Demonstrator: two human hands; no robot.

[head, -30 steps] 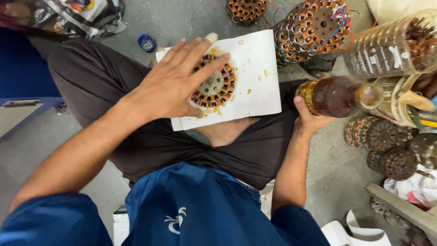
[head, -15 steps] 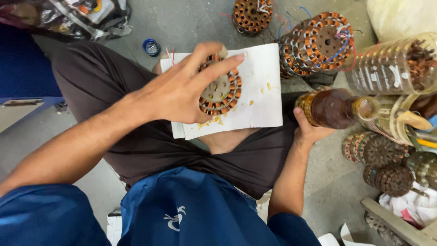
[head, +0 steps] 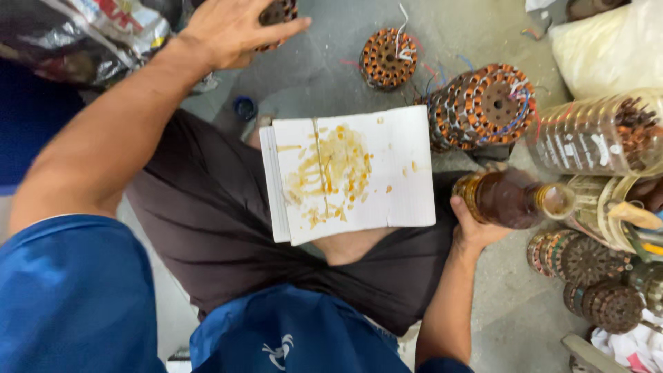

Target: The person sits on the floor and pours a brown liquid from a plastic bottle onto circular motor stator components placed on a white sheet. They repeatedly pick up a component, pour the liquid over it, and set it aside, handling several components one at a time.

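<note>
While the person sits on the grey floor (head: pixel 324 62) with a white pad (head: pixel 359 173) resting on the lap, the head view takes in both hands.

Head view, all places relative to the white pad:
- Pad: stained with amber-yellow drips and smears across its middle; lies on dark trousers.
- Left hand (head: pixel 231 27): up and to the left of the pad, well apart from it, fingers closed around a copper-wound stator (head: pixel 278 12); only part of the stator shows past the fingers at the frame's top edge.
- Right hand (head: pixel 476 224): just beside the pad's right lower corner, wrapped around the base of a brown bottle (head: pixel 514 199) lying tilted, its open neck pointing right.
- Above the pad, on the floor: a lone stator with white leads (head: pixel 389 59).
- Upper right of the pad: a stack of stators (head: pixel 483 103) with coloured wires, touching the pad's corner region.
- Far right: a clear plastic jar (head: pixel 597 135) on its side; lower right, more dark stators (head: pixel 583 259).
- Upper left: a small blue cap (head: pixel 244 107) and a crumpled foil bag (head: pixel 83 34).
</note>
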